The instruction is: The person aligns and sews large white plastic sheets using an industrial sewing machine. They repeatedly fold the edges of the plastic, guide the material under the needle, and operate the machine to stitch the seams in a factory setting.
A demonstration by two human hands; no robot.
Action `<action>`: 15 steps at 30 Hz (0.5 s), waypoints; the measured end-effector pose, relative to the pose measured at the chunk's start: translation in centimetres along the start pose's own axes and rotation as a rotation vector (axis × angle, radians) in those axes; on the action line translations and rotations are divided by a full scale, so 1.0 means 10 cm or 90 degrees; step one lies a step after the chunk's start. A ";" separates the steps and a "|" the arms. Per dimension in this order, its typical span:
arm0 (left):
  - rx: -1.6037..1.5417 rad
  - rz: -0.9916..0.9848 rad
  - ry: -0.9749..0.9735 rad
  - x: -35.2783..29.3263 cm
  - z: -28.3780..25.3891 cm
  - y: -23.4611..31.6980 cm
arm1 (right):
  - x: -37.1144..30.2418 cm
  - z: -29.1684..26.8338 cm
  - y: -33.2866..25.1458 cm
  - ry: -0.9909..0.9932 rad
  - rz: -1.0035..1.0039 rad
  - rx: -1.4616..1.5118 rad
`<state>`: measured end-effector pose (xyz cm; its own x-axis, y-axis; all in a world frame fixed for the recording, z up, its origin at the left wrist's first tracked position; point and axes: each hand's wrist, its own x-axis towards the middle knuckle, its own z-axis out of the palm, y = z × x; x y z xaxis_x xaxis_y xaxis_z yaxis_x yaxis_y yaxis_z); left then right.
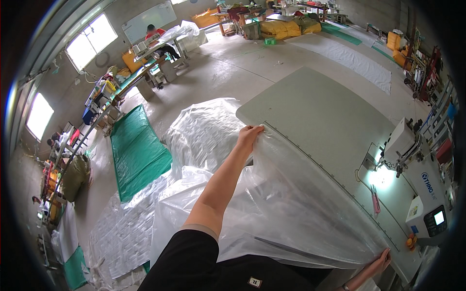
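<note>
A clear plastic sheet (296, 189) is stretched along the near edge of a grey-topped sewing table (310, 106). My left hand (250, 137) grips its edge near the table's left corner, fingers closed on it. At the lower right my right hand (382, 262) pinches the sheet's other end. Between the hands the sheet's edge runs along a ruler strip (315, 164) on the tabletop, and the rest hangs over my front. A white sewing machine (420, 179) stands on the right, its lamp lit. Pink-handled snips (375, 201) lie beside the ruler strip.
More crumpled plastic sheeting (201, 131) is heaped left of the table and spreads over the floor. A green tarp (138, 150) lies beyond it. A person (155, 36) sits at another workstation far back. Yellow bundles (281, 29) are piled at the back.
</note>
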<state>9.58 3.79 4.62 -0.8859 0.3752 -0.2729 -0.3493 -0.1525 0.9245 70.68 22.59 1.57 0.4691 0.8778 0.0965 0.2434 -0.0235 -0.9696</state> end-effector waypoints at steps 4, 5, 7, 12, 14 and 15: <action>-0.002 0.001 -0.002 0.00 0.00 0.00 | -0.05 0.01 -0.06 0.001 0.004 -0.002; -0.001 0.002 0.001 0.01 -0.01 -0.01 | -0.06 0.01 -0.08 0.001 0.003 -0.003; 0.006 0.004 0.008 0.02 -0.01 -0.01 | -0.08 0.01 -0.12 0.000 0.001 -0.006; 0.027 0.018 0.004 0.03 0.03 -0.05 | -0.12 -0.02 -0.14 -0.009 -0.016 -0.021; -0.007 0.015 -0.012 0.05 -0.01 -0.06 | -0.11 -0.02 -0.13 -0.011 -0.019 -0.033; -0.024 0.014 -0.021 0.06 -0.04 -0.05 | -0.10 0.03 -0.09 -0.005 -0.010 -0.027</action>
<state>9.13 3.73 3.89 -0.8830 0.4013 -0.2436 -0.3422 -0.1949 0.9192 69.77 21.91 2.30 0.4588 0.8817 0.1100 0.2870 -0.0299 -0.9575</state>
